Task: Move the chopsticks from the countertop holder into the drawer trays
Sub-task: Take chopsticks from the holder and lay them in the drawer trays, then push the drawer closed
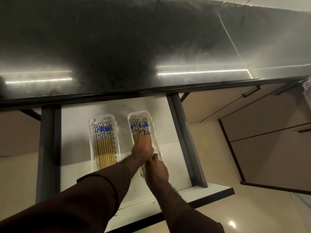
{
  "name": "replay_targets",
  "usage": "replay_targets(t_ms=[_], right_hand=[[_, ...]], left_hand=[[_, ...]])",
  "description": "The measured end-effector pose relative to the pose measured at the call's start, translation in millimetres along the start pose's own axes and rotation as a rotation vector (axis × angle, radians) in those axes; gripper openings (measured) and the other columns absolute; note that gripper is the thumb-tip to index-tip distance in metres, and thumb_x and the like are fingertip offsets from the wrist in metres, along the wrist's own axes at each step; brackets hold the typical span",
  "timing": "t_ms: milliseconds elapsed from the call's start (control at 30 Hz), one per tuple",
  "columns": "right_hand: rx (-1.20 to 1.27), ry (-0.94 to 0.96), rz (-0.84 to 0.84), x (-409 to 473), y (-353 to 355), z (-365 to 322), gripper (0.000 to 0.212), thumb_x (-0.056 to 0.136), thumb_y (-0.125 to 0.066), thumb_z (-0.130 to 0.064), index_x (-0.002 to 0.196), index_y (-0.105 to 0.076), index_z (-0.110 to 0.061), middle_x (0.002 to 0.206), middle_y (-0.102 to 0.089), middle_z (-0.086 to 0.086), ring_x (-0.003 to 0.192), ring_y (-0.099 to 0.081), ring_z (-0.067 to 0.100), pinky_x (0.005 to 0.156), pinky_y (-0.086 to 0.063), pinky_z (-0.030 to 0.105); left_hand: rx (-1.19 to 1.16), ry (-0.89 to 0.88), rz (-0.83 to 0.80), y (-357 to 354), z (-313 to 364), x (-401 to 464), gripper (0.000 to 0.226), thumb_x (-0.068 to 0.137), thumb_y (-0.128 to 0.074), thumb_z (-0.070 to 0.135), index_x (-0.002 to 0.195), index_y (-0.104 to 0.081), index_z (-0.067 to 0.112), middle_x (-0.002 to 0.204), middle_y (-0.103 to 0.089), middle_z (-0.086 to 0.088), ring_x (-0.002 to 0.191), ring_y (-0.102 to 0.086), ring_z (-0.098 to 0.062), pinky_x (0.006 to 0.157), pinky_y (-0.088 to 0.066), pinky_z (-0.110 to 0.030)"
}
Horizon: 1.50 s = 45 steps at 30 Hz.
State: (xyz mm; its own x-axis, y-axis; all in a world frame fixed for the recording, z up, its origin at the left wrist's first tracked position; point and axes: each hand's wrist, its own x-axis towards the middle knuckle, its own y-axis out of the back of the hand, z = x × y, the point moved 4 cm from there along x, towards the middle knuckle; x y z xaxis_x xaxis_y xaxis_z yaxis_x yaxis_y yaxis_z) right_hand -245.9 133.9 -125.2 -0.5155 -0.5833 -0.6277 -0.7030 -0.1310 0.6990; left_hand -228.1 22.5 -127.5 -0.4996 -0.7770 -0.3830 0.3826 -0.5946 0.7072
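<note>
both arms reach into the open drawer (107, 214). the right hand (155, 170) rests at the near end of the right tray (152, 125), its fingers curled; whether they grip anything i cannot tell. the left hand (142, 145), just beyond, presses its fingers (143, 133) on the chopsticks (137, 126) there. left of them, the left tray (116, 132) holds a full row (103, 142). beyond lies the dark surface (117, 47).

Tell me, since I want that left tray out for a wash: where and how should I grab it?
Grip the left tray by its long side walls at mid-length, coming straight down from above. It lies flat in the open drawer, narrow enough to span, and its chopsticks lie lengthwise, so keep it level.
</note>
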Motion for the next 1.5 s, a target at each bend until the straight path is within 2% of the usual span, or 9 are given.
replay_targets(t_ms=[133, 300, 600, 767, 900, 967, 1200, 1400, 1500], right_hand=[[-0.08, 0.046, 0.024, -4, 9, -5, 0.048, 0.098, -0.054, -0.033, 0.139, -0.041, -0.011, 0.13, -0.059, 0.006, 0.112, -0.063, 0.021, 0.097, -0.048, 0.03], [-0.244, 0.128, 0.062, -14, 24, -13, 0.052, 0.094, -0.062, -0.031, 0.138, -0.043, -0.009, 0.132, -0.058, 0.009, 0.112, -0.062, 0.025, 0.098, -0.049, 0.036], [-0.254, 0.258, 0.225, -43, 47, -19, 0.046, 0.09, -0.064, -0.041, 0.128, -0.052, -0.019, 0.121, -0.064, 0.003, 0.099, -0.069, 0.022, 0.087, -0.057, 0.036], [-0.248, 0.405, 0.32, -68, 57, -21, 0.042, 0.09, -0.066, -0.039, 0.126, -0.055, -0.021, 0.117, -0.066, 0.001, 0.096, -0.07, 0.02, 0.082, -0.06, 0.034], [-0.236, 0.537, 0.367, -96, 61, -13, 0.038, 0.093, -0.061, -0.035, 0.127, -0.055, -0.017, 0.117, -0.067, 0.004, 0.099, -0.069, 0.022, 0.083, -0.06, 0.036], [-0.219, 0.59, 0.385, -114, 60, -6, 0.036, 0.095, -0.058, -0.032, 0.127, -0.054, -0.015, 0.119, -0.066, 0.006, 0.099, -0.069, 0.024, 0.083, -0.059, 0.038], [-0.153, 0.741, 0.51, -174, 49, 26, 0.032, 0.097, -0.053, -0.03, 0.124, -0.056, -0.013, 0.117, -0.066, 0.007, 0.096, -0.064, 0.02, 0.078, -0.055, 0.029], [-0.108, 0.89, 0.585, -212, 25, 46, 0.012, 0.09, -0.065, -0.026, 0.089, -0.064, -0.014, 0.079, -0.064, 0.001, 0.068, -0.057, 0.013, 0.057, -0.051, 0.025], [-0.137, 0.909, 0.532, -217, 2, 59, 0.013, 0.092, -0.06, -0.029, 0.087, -0.063, -0.017, 0.077, -0.06, -0.003, 0.064, -0.048, 0.007, 0.056, -0.04, 0.018]], left_hand=[[-0.042, -0.012, 0.018, 8, -3, -4, 0.033, 0.089, -0.054, 0.01, 0.121, -0.058, 0.003, 0.129, -0.053, -0.016, 0.116, -0.055, -0.03, 0.097, -0.046, -0.038], [-0.064, -0.091, 0.113, 23, -2, -14, 0.039, 0.085, -0.06, 0.01, 0.124, -0.061, 0.005, 0.127, -0.06, -0.011, 0.119, -0.055, -0.024, 0.1, -0.046, -0.036], [-0.164, -0.159, 0.238, 64, -1, -56, 0.038, 0.087, -0.064, 0.013, 0.125, -0.061, 0.01, 0.129, -0.059, -0.006, 0.112, -0.06, -0.022, 0.099, -0.05, -0.037], [-0.192, -0.198, 0.377, 86, -8, -105, 0.039, 0.086, -0.068, 0.013, 0.125, -0.062, 0.011, 0.134, -0.057, -0.007, 0.095, -0.066, -0.019, 0.087, -0.047, -0.023], [-0.157, -0.195, 0.525, 102, -21, -165, 0.036, 0.082, -0.072, 0.007, 0.118, -0.067, 0.005, 0.13, -0.062, -0.013, 0.115, -0.061, -0.03, 0.1, -0.05, -0.043], [-0.155, -0.189, 0.611, 102, -29, -201, 0.036, 0.079, -0.074, 0.002, 0.115, -0.068, 0.001, 0.125, -0.064, -0.017, 0.116, -0.061, -0.033, 0.098, -0.052, -0.047], [-0.074, -0.117, 0.759, 74, -63, -308, 0.041, 0.087, -0.069, 0.015, 0.125, -0.061, 0.003, 0.134, -0.057, -0.014, 0.124, -0.054, -0.029, 0.103, -0.047, -0.046], [0.093, -0.062, 0.84, 59, -87, -361, 0.061, 0.092, -0.046, 0.045, 0.136, -0.05, 0.002, 0.144, -0.045, -0.019, 0.135, -0.04, -0.033, 0.105, -0.042, -0.051], [0.123, -0.006, 0.841, 49, -101, -378, 0.068, 0.092, -0.042, 0.049, 0.14, -0.044, 0.003, 0.148, -0.041, -0.018, 0.14, -0.035, -0.033, 0.107, -0.039, -0.051]])
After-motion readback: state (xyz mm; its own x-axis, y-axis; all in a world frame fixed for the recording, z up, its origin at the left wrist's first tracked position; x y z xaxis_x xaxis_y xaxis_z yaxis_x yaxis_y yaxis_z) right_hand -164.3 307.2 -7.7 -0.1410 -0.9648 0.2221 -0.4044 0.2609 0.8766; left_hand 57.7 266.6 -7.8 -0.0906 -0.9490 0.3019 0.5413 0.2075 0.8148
